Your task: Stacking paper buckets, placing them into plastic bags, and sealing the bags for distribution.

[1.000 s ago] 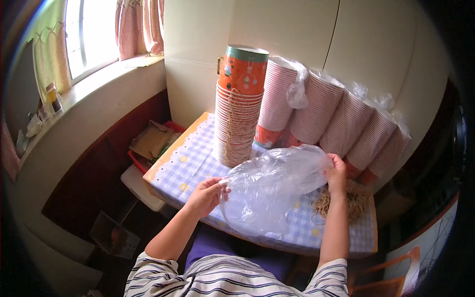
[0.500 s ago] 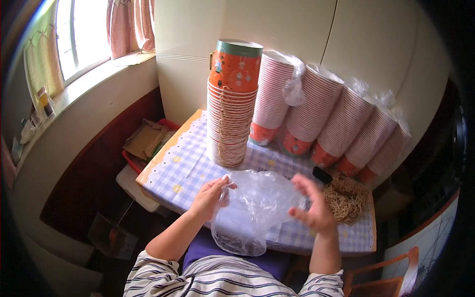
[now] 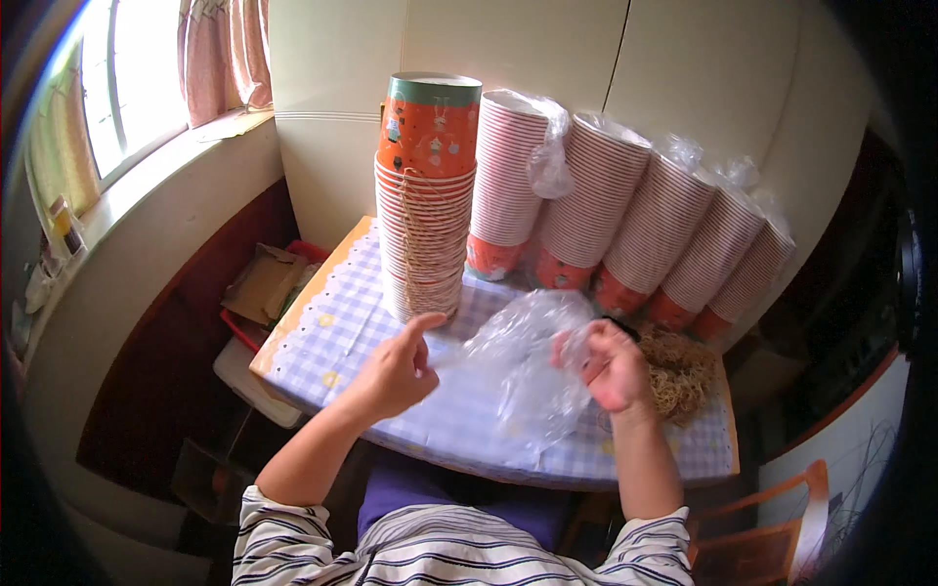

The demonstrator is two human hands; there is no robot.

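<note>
A thin clear plastic bag (image 3: 532, 361), crumpled and blurred in places, hangs between my hands over the near part of the table. My left hand (image 3: 393, 376) has its index finger stretched out and the other fingers curled, with a faint strip of film reaching toward them. My right hand (image 3: 614, 369), palm turned up, has curled fingers gripping the bag's right side. Just beyond my left hand rises a tall stack of nested paper buckets (image 3: 425, 234). Its top bucket is orange with a green rim, and a twine strand hangs down the stack.
Several more bucket stacks (image 3: 594, 195), wrapped in clear plastic, stand along the back right. A heap of tan twine (image 3: 679, 376) lies on the right of the checked tablecloth (image 3: 337, 337). A wooden chair (image 3: 757, 527) stands at lower right; a red crate (image 3: 311, 250) sits left of the table.
The bag has shifted right and upward, its hanging lower part lifted. My left index finger has straightened, while my right fingers have curled in on the film. The view has shifted slightly.
</note>
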